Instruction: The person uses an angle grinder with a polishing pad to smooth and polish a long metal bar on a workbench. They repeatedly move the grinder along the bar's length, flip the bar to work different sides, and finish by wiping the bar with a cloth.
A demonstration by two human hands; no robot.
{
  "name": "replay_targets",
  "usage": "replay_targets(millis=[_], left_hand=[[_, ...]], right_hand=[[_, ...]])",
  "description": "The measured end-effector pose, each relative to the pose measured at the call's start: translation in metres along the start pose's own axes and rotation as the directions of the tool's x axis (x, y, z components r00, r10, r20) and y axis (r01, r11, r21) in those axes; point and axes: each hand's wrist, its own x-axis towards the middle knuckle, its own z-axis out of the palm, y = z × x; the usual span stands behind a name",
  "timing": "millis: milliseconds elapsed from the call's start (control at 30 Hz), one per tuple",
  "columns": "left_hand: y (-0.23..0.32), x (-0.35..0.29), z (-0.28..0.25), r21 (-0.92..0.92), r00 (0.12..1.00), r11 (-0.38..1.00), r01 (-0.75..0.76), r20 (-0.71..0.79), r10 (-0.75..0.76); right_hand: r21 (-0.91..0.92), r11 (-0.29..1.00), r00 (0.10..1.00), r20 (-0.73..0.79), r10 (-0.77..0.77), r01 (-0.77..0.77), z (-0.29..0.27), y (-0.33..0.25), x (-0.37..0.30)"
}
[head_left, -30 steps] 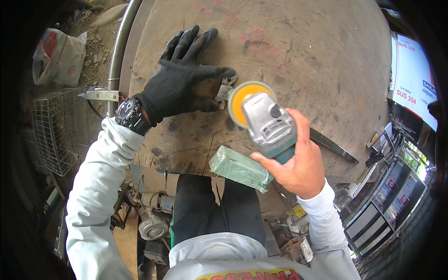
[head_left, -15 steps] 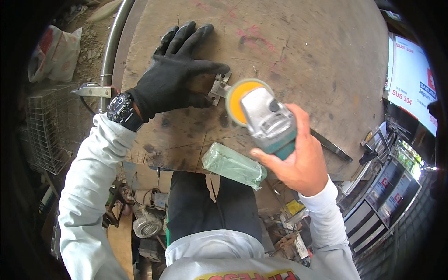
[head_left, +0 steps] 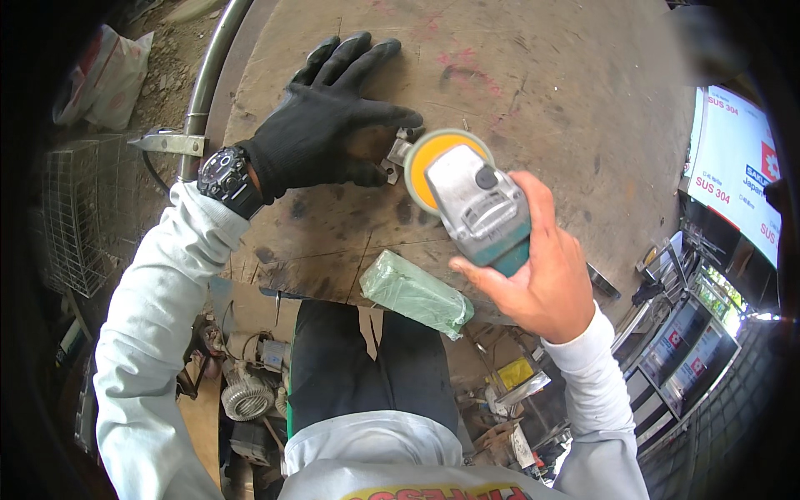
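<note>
My left hand (head_left: 321, 137), in a black glove, lies on the wooden tabletop (head_left: 575, 142) with several fingers spread. Its thumb and forefinger pin a small metal bracket (head_left: 400, 152) at both ends, partly covering it. In my bare right hand (head_left: 542, 279) is an angle grinder (head_left: 483, 200) with a teal body and silver head, my fingers wrapped around the body. Its yellow disc (head_left: 433, 158) sits right beside the bracket's right edge; whether they touch I cannot tell. A block wrapped in pale green plastic (head_left: 417, 293) rests at the table's near edge.
A metal pipe with a clamp (head_left: 179, 143) runs along the table's left edge. Beyond it are a wire cage (head_left: 87, 221) and a white bag (head_left: 117, 83). Below the table stand a motor (head_left: 247, 400) and scattered parts. A dark metal bar (head_left: 602, 282) lies at right.
The view has shifted slightly. My right hand and the grinder stay by the bracket, the disc showing a little more upright. My left hand keeps its place on the bracket.
</note>
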Motion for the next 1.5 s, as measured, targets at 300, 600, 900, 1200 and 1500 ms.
replay_targets(millis=[300,600,900,1200,1500], left_hand=[[-0.005,-0.009,0.003,0.014,0.998,1.0,-0.001,-0.061,0.002],[-0.001,-0.009,0.002,-0.033,0.998,0.999,0.024,-0.061,-0.026],[-0.003,-0.004,0.001,0.009,0.998,1.0,0.0,-0.057,0.001],[-0.003,-0.007,-0.004,-0.019,1.0,1.0,0.004,-0.031,-0.005],[0.003,0.001,-0.004,0.112,0.999,0.993,-0.042,-0.022,0.045]], right_hand=[[-0.038,0.997,0.996,0.065,-0.062,0.064,-0.007,-0.013,0.026],[-0.059,0.998,0.999,0.025,0.034,-0.033,-0.015,0.008,-0.017],[-0.008,0.999,0.996,-0.069,0.05,-0.051,0.004,0.013,-0.034],[0.141,0.972,0.98,0.092,0.175,-0.187,0.014,0.004,-0.056],[0.422,0.894,0.976,-0.085,0.202,-0.148,0.057,-0.021,-0.036]])
